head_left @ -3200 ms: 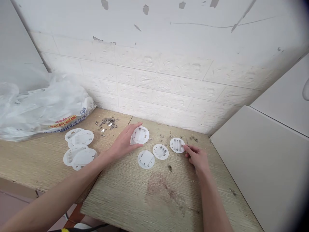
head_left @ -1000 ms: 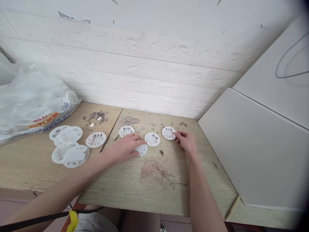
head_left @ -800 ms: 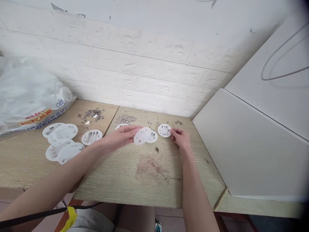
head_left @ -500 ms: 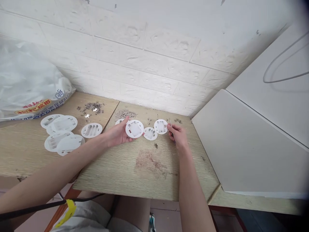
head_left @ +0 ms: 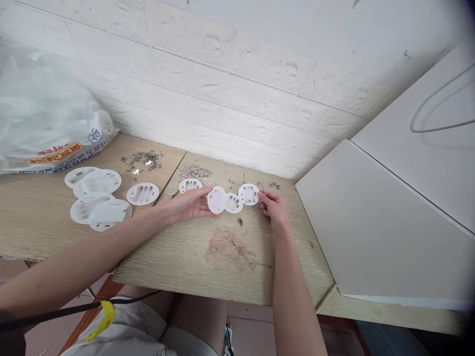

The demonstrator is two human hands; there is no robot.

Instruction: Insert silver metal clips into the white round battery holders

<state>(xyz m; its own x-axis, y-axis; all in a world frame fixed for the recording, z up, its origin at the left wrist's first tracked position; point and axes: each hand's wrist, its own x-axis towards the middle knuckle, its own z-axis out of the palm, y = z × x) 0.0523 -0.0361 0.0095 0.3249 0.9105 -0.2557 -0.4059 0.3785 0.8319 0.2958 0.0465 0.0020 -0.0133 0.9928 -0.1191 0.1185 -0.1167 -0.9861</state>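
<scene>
My left hand (head_left: 196, 203) holds a round white disc (head_left: 216, 200) by its left edge, tilted, fingers beneath and thumb on top. Another disc with slots (head_left: 233, 203) lies beside it. Further right, a third white disc (head_left: 248, 194) touches the fingertips of my right hand (head_left: 272, 203). A thin metal-tipped tool (head_left: 263, 189) is closed in that hand, its handle mostly hidden. Behind my left hand lies a slotted disc (head_left: 190, 185). A small metal clip (head_left: 240, 222) rests on the wooden table (head_left: 178, 257).
Several white discs (head_left: 107, 213) lie at the left, near a single disc (head_left: 143, 194). Small metal parts form two piles, one at the left (head_left: 146, 160) and one at the middle (head_left: 195, 171). A full plastic bag (head_left: 48, 113) stands back left; a white panel (head_left: 356, 222) bounds the right.
The disc in my left hand has moved right and turned, now tilted more steeply. It uncovers the slotted disc behind my left hand. My right hand has barely moved.
</scene>
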